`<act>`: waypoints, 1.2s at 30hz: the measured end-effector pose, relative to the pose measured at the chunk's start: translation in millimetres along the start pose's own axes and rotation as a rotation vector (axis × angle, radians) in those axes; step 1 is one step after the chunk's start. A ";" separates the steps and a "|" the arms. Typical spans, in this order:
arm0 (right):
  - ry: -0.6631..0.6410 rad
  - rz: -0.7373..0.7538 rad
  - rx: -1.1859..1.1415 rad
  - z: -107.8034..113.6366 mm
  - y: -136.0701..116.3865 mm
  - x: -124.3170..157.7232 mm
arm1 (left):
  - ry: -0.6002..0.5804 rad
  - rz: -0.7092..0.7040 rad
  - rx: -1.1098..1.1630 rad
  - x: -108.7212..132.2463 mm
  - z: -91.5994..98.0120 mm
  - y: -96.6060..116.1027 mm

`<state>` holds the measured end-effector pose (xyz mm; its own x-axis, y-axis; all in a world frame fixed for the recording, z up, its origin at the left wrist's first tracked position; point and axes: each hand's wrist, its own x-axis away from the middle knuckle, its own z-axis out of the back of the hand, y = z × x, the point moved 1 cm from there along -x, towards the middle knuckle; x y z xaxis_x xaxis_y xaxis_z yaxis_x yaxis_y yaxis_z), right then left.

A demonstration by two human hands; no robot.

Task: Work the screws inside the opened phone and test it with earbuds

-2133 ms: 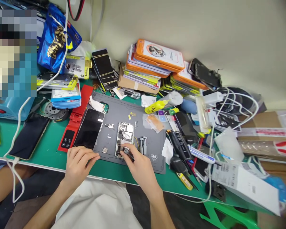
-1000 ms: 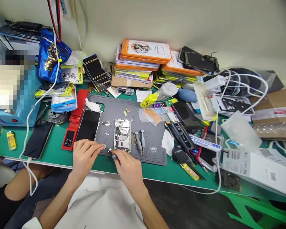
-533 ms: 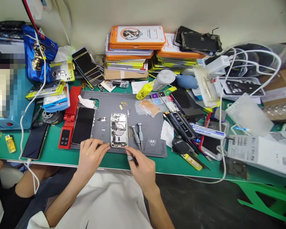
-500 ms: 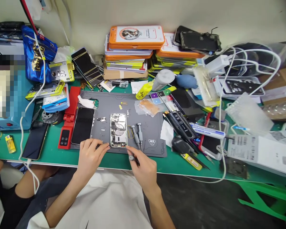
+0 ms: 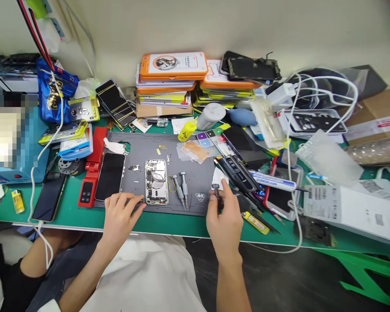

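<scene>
An opened phone [image 5: 156, 182] with bare inner parts lies on the grey mat [image 5: 195, 173]. My left hand [image 5: 121, 212] is at its lower left corner, fingers bent, thumb and fingertips close together; whether they pinch anything is too small to tell. My right hand [image 5: 225, 216] is past the mat's right edge, its fingers closed round a dark screwdriver [image 5: 217, 193], beside a white paper [image 5: 218, 175]. Two grey screwdrivers [image 5: 181, 186] lie right of the opened phone. Left of it is a black phone screen [image 5: 110, 177].
A red device [image 5: 92, 173] borders the mat's left side. Stacked orange boxes [image 5: 173, 65] stand at the back. Pens and tools [image 5: 237, 173] crowd the right, near a white cable [image 5: 289, 143]. A person's leg [image 5: 40, 255] shows at lower left.
My right hand has moved right, away from the opened phone, carrying the dark screwdriver. My left hand stays near the phone's lower left corner. The camera view has shifted slightly.
</scene>
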<state>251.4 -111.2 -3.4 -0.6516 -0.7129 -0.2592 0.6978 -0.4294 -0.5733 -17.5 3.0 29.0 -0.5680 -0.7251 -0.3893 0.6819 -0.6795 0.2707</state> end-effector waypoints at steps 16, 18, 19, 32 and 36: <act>0.283 0.133 -0.065 -10.6 19.5 26.5 | 0.234 0.230 -0.014 84.2 48.0 -52.9; 0.339 0.161 -0.084 -19.6 21.6 44.3 | 0.212 0.208 -0.020 93.6 43.6 -49.8; 0.375 0.173 -0.087 -25.4 23.1 51.7 | 0.203 0.202 -0.037 95.4 40.3 -49.1; 0.581 0.248 -0.067 -64.5 33.5 53.1 | -0.101 0.180 -0.333 13.9 -2.8 -77.9; 0.624 0.248 -0.065 -69.8 30.7 46.1 | -0.160 0.156 -0.411 -3.1 -3.2 -69.2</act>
<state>222.1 -118.5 -87.3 -0.5373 -0.3243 -0.7785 0.8426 -0.2462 -0.4790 -61.5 52.7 8.7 -0.4859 -0.8454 -0.2218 0.8726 -0.4836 -0.0683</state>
